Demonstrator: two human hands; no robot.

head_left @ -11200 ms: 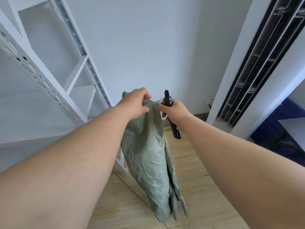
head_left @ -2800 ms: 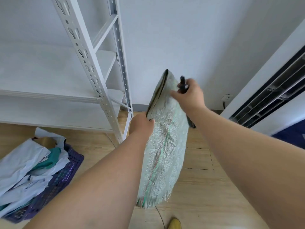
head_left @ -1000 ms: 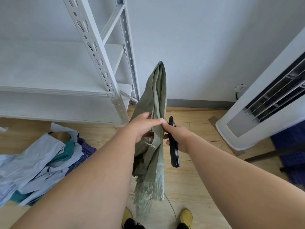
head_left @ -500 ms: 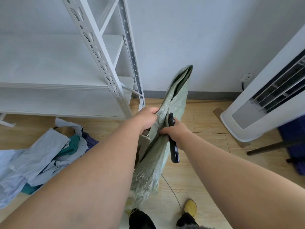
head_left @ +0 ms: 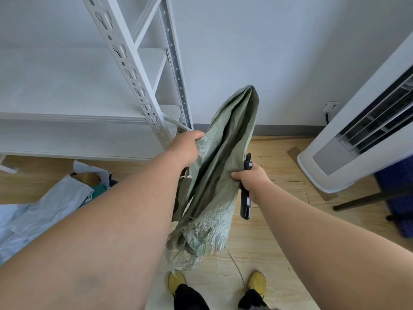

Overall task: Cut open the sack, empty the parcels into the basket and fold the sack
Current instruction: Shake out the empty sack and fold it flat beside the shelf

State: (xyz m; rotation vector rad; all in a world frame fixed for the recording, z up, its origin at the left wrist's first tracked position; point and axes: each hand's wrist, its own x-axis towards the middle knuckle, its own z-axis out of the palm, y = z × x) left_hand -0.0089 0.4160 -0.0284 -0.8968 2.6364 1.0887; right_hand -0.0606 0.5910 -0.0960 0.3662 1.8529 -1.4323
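Both hands, left hand (head_left: 186,151) and right hand (head_left: 253,180), are gripping the sack (head_left: 220,166); the right is also clutching a black cutter (head_left: 245,201). Parcels (head_left: 44,211) are lying at lower left beside a white shelf (head_left: 125,70).

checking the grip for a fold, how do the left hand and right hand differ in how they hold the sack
The left hand grips the sack alone, on its left edge; the right hand pinches the right edge and also holds a black cutter. The left hand sits higher and nearer the shelf rack; the right hand sits lower, over bare floor. Both hold the empty sack in the air, frayed end hanging down.
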